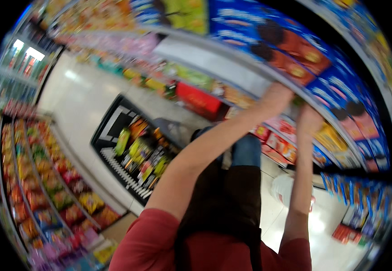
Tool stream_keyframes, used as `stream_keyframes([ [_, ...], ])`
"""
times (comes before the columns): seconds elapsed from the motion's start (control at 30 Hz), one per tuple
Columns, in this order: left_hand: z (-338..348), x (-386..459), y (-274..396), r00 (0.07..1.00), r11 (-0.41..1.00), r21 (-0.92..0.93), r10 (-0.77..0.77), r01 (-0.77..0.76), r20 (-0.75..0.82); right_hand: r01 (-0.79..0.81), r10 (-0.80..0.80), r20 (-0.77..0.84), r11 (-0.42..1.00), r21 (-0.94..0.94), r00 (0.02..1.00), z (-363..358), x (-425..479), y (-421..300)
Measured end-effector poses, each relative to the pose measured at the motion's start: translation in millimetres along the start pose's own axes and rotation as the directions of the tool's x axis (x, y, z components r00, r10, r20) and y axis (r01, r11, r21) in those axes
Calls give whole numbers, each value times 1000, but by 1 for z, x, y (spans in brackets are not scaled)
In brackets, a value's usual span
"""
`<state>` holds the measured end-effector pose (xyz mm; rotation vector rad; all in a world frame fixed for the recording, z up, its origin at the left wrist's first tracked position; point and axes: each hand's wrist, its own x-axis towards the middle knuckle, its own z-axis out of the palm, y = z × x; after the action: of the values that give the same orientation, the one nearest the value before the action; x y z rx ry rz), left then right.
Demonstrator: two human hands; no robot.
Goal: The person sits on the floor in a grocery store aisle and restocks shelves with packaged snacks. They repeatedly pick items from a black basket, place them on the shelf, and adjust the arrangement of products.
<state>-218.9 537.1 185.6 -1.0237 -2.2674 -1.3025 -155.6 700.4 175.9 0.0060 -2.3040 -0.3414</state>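
Observation:
Both forearms reach forward into a shelf bay beneath a row of blue biscuit packs (294, 50). My left hand (281, 92) is at the white shelf board (216, 62), its fingers hidden under the shelf edge above. Close to its right is my right hand (309, 117), also partly covered by that edge. A small green item (297, 100) shows between the two hands; blur hides what it is and whether either hand grips it. Yellow packs (331, 137) lie just right of my right hand.
A dark shopping basket or crate (109, 115) filled with packaged goods is on the tiled floor (77, 91) to the left. A white bucket-like container (282, 189) stands near my right forearm. Snack racks (47, 179) line the left; hanging blue packets (358, 193) are at right. A red box (197, 101) sits low.

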Motion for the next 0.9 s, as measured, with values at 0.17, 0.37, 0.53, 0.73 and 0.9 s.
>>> stream_keyframes([
  [0.17, -56, -54, 12, 987, 999, -37, -26, 21, -159, -27, 22, 182, 999, 25, 983, -19, -2, -4],
  [0.37, -181, -179, 0, 903, 967, 72, -199, 244, -382, 99, -130, 44, 900, 424, 991, -88, 13, -100],
  [0.53, -283, -332, -62, 630, 671, 211, -474, 711, -615, 168, -349, 127, 701, 693, 929, -99, -4, -184],
  [0.73, -347, -482, -118, 338, 145, 338, -703, 930, -626, 151, -602, 149, 419, 896, 785, -114, -19, -301],
  [0.9, -349, -501, -136, 294, 81, 362, -758, 929, -583, -142, -700, 201, 142, 980, 685, -109, -46, -395],
])
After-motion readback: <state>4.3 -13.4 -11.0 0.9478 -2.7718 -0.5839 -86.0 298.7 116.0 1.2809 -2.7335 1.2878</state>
